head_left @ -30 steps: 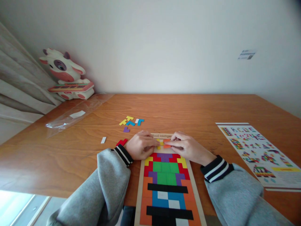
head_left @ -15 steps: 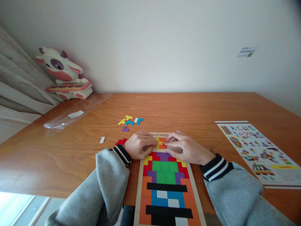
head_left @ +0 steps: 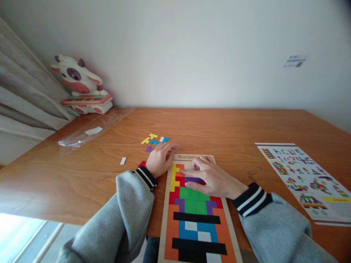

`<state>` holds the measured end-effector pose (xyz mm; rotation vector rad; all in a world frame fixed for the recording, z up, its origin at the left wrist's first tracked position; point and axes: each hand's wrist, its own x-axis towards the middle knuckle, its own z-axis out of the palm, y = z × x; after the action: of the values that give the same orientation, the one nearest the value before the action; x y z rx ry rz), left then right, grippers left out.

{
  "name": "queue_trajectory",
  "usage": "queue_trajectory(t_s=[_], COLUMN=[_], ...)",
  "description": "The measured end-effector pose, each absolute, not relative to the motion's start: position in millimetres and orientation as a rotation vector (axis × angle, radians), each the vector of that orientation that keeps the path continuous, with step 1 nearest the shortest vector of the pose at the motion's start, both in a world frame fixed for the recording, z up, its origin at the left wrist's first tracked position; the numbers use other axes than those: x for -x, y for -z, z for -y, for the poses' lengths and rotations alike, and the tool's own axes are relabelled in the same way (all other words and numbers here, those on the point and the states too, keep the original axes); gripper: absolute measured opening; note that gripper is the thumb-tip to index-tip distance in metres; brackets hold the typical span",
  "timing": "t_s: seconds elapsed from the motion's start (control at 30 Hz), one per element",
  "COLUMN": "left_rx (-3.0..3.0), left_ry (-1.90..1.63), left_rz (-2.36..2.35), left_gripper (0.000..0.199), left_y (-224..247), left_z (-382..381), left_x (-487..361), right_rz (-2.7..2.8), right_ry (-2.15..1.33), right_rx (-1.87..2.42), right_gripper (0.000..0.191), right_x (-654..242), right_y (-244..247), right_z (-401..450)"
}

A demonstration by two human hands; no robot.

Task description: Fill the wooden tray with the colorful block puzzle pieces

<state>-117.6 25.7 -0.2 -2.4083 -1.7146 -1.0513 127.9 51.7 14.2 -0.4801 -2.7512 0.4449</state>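
A wooden puzzle board extends toward me, filled with coloured pieces over most of its length. My left hand is at the board's upper left corner, fingers bent and apart, with nothing visible in it. My right hand lies over the upper part of the board, its index finger reaching to an orange piece beside a yellow piece. Part of the board's top rows is hidden under this hand. Loose yellow, blue and purple pieces lie beyond my left hand.
A white piece and a partly hidden red piece lie left of the board. A printed pattern sheet is on the right. A clear plastic bag and a cow toy stand at the back left.
My left hand has moved up and away from the board's middle to its top left corner. Yellow and orange pieces now show along the upper left edge. The view has shifted slightly.
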Motion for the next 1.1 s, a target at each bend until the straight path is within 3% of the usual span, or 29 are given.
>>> queue_trajectory(t_s=[0.37, 0.7, 1.1], left_rx=[2.326, 2.137, 2.387], left_ry=[1.044, 0.697, 0.785], left_rz=[1.677, 1.986, 1.706], left_gripper=[0.024, 0.038, 0.022], left_y=[3, 19, 14], left_z=[-30, -45, -45], left_x=[124, 167, 161], right_rz=[2.672, 2.602, 2.577], right_ry=[-0.506, -0.427, -0.401], right_rx=[0.57, 0.592, 0.614], right_gripper=[0.044, 0.036, 0.032], right_x=[-134, -136, -136], right_y=[-11, -8, -9], right_z=[-57, -60, -60])
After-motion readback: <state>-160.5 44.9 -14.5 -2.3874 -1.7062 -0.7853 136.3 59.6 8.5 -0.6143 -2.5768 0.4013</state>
